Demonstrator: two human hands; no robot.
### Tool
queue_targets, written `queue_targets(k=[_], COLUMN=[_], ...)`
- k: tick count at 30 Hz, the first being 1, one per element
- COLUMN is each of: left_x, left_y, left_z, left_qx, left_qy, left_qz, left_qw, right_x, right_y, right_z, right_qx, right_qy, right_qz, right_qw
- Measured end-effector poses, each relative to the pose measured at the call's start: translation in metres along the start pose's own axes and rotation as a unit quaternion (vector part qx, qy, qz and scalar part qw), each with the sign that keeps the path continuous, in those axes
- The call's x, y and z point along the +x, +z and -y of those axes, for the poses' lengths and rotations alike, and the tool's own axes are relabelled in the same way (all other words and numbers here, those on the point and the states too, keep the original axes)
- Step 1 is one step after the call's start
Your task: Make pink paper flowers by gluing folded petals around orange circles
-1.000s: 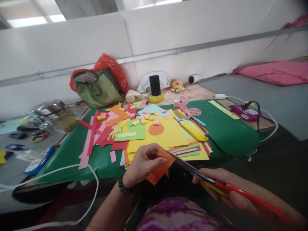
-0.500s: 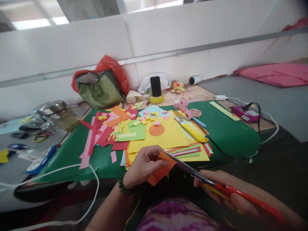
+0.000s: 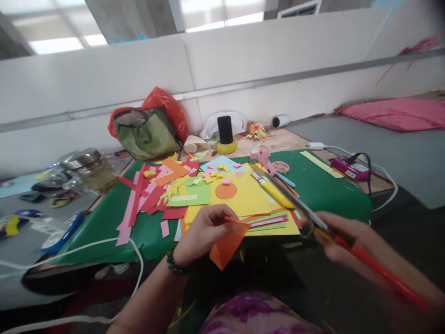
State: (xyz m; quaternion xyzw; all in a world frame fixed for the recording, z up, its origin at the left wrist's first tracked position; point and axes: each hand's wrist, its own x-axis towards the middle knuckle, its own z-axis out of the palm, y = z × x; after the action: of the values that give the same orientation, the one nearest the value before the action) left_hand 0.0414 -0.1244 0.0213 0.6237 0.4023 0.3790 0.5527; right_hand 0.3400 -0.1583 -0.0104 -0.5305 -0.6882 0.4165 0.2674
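My left hand (image 3: 208,232) pinches a piece of orange paper (image 3: 227,248) in front of the table's near edge. In my right hand (image 3: 344,241) is a pair of scissors (image 3: 368,266) with red handles, blurred by motion, its blades pointing up and left, apart from the paper. Beyond my hands lies a yellow sheet (image 3: 250,197) carrying an orange paper circle (image 3: 226,189) and small pink and yellow pieces. A yellow utility knife (image 3: 276,192) rests on the sheet's right side. Paper strips (image 3: 269,220) in several colours lie along its near edge.
Coloured scraps (image 3: 153,190) cover the left of the green mat (image 3: 333,195). A pink glue gun (image 3: 264,161), a phone (image 3: 225,130) on a yellow tape roll (image 3: 227,146) and a green bag (image 3: 149,134) stand farther back. A white cable (image 3: 141,264) loops at the left.
My right hand has drawn the scissors away from the orange paper, to the right and up. My left hand keeps its pinch on the paper, nearly in place. The view has tilted slightly.
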Motion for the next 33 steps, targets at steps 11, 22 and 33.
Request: queue_targets(k=[11, 22, 33], left_x=[0.076, 0.099, 0.095], left_y=[-0.06, -0.1, -0.112], left_z=[-0.019, 0.03, 0.044], left_qx=[0.188, 0.44, 0.487], left_qy=[0.269, 0.432, 0.412], left_qz=[-0.192, -0.14, -0.075], left_qw=[0.925, 0.775, 0.767], right_x=[0.093, 0.106, 0.223], right_y=[-0.061, -0.048, 0.05], right_z=[-0.004, 0.034, 0.096], right_qx=[-0.459, -0.431, 0.153], right_qy=[0.19, 0.095, -0.101], right_qz=[-0.133, -0.134, 0.094], right_qw=[0.857, 0.887, 0.979])
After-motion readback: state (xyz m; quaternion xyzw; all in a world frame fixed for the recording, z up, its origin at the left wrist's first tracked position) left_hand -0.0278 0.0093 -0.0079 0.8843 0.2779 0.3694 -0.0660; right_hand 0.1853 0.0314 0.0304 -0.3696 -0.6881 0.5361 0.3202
